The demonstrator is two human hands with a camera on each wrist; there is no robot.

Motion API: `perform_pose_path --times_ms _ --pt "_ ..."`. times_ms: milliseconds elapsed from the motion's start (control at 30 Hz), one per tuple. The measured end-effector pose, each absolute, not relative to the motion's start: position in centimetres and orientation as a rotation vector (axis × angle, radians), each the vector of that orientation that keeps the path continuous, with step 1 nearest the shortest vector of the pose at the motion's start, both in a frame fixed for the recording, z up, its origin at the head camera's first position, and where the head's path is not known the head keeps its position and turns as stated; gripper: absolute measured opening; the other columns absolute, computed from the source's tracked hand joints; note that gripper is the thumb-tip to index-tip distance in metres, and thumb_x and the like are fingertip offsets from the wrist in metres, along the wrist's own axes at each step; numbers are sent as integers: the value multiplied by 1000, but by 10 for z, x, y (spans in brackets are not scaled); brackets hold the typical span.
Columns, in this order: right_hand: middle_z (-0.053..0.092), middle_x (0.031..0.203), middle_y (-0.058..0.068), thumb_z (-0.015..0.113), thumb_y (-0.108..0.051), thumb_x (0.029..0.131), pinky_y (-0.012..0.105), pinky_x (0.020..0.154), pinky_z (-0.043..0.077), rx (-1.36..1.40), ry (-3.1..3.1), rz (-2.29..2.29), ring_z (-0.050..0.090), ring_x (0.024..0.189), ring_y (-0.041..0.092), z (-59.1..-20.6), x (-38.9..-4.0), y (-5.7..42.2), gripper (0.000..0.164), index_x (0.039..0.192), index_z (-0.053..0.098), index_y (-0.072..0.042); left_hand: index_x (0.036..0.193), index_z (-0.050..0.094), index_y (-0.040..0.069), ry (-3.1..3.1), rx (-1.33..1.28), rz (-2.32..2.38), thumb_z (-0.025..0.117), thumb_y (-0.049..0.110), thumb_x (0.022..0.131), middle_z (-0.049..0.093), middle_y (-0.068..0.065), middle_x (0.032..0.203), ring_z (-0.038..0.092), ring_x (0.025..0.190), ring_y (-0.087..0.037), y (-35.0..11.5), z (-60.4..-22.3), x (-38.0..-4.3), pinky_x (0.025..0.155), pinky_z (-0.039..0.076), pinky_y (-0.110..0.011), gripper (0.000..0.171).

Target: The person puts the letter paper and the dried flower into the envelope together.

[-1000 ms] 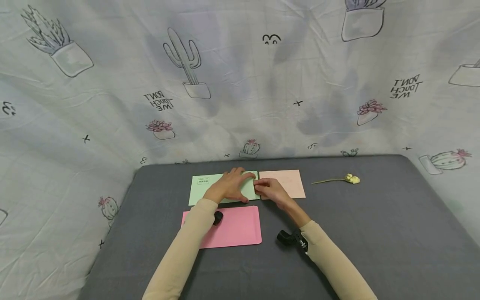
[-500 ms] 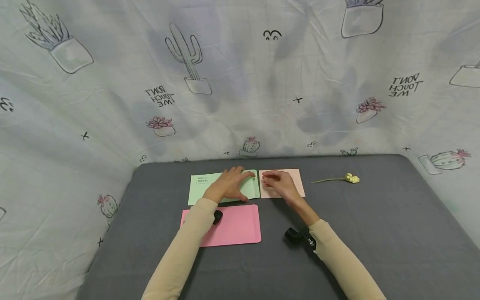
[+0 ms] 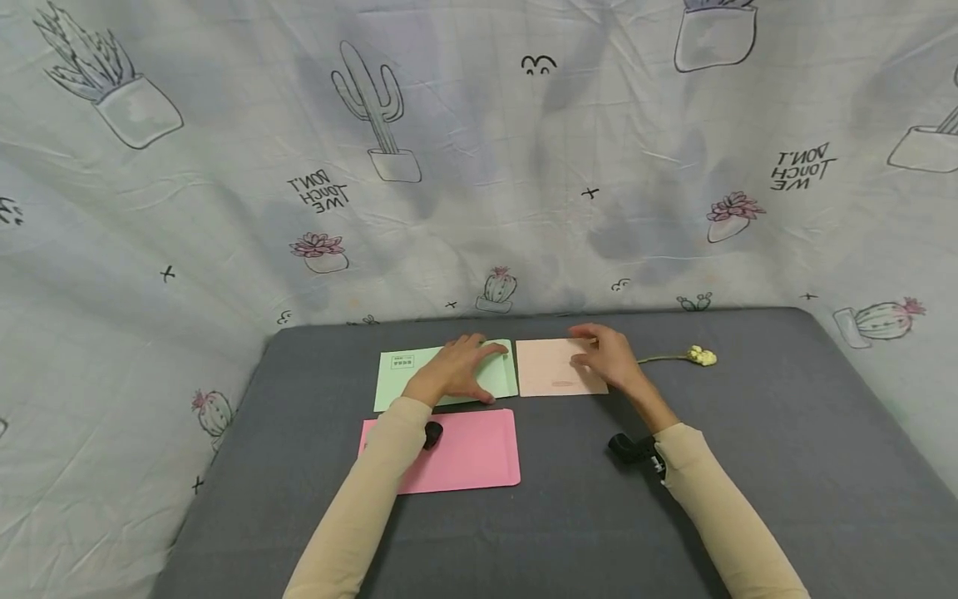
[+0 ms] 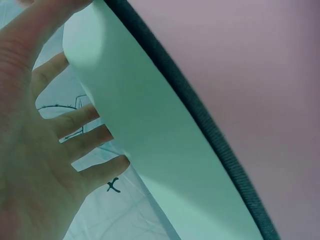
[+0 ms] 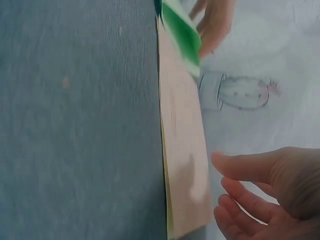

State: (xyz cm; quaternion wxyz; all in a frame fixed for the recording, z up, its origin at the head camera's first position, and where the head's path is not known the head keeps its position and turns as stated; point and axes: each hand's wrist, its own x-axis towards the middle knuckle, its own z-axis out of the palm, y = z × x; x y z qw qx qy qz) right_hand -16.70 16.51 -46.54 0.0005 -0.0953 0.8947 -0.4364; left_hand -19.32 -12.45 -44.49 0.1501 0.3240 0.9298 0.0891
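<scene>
My left hand (image 3: pixel 456 368) rests with spread fingers on a light green envelope (image 3: pixel 397 384) in the head view. The left wrist view shows its fingertips along one long edge of the green envelope (image 4: pixel 135 115). At the envelope's right end, an opened flap stands slightly raised in the right wrist view. Beside that end lies a peach-coloured paper rectangle (image 3: pixel 550 366), flat on the table. Over the right end of the peach paper hovers my right hand (image 3: pixel 608 356). Its fingers are loosely bent and hold nothing, with a gap to the peach paper (image 5: pixel 182 130) in the right wrist view.
A pink envelope (image 3: pixel 479 453) lies nearer to me, partly under my left forearm. To the right is a dried yellow flower (image 3: pixel 702 356) on a thin stem. The dark grey table (image 3: pixel 524 549) ends against a printed cloth backdrop (image 3: pixel 464 166).
My right hand has moved right, from the green envelope's open end across the peach paper to its right end. My left hand has stayed on the green envelope.
</scene>
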Motion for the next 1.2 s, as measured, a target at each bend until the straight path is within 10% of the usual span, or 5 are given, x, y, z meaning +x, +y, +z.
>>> perform_pose_path --times_ms 333,800,1200 --pt "53 130 33 77 -1 81 60 100 38 -291 2879 -1199 47 122 49 -476 -173 181 59 133 52 10 144 46 29 2657 935 271 85 43 74 40 -13 148 39 135 -34 -125 -446 -198 110 32 -52 82" --pt "56 120 34 76 6 78 51 79 51 -83 2936 -1333 60 95 42 -476 -167 172 74 142 39 13 145 45 29 2657 944 269 85 44 74 42 -13 146 42 133 -34 -128 -448 -206 109 33 -53 83" --pt "68 105 30 62 -2 94 43 74 57 144 2863 -1484 69 90 39 -479 -168 181 38 128 56 14 144 46 28 2647 957 313 85 42 73 41 -14 147 41 133 -34 -131 -448 -211 110 33 -52 82"
